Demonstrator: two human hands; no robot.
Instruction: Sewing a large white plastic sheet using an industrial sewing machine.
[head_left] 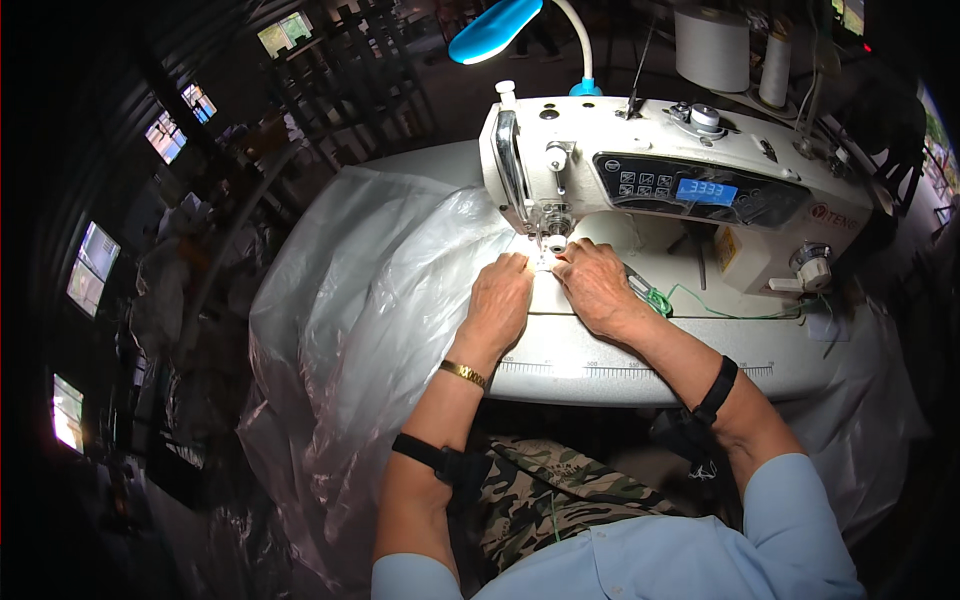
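The left hand (pixel 500 295) and right hand (pixel 597 285) meet at the front of a white industrial sewing machine (pixel 640 135), one on each side of its presser foot (pixel 548 240). The fingers of both are bent and drawn in close together, none spread wide; whether either set pinches anything firmly, I cannot tell, since the knuckles hide most of the contact. A small pale patch (pixel 544 264) shows in the lamplight between the fingertips, just in front of the foot, too bright to identify.

Work at the needle appears to be under way: both hands are in place there and the machine's display (pixel 707 191) is lit. No finished seam can be made out, so how much is done and how much is left stays uncertain.

Translucent plastic sheeting (pixel 370 290) spreads over the left part of the counter (pixel 560 352) and hangs down beside the left forearm. Just beside the right hand lie metal snips (pixel 637 282) and a tangle of green thread (pixel 659 302), apparently not in use. A blue lamp (pixel 497 30) and a large white thread cone (pixel 712 48) stand beyond the machine.
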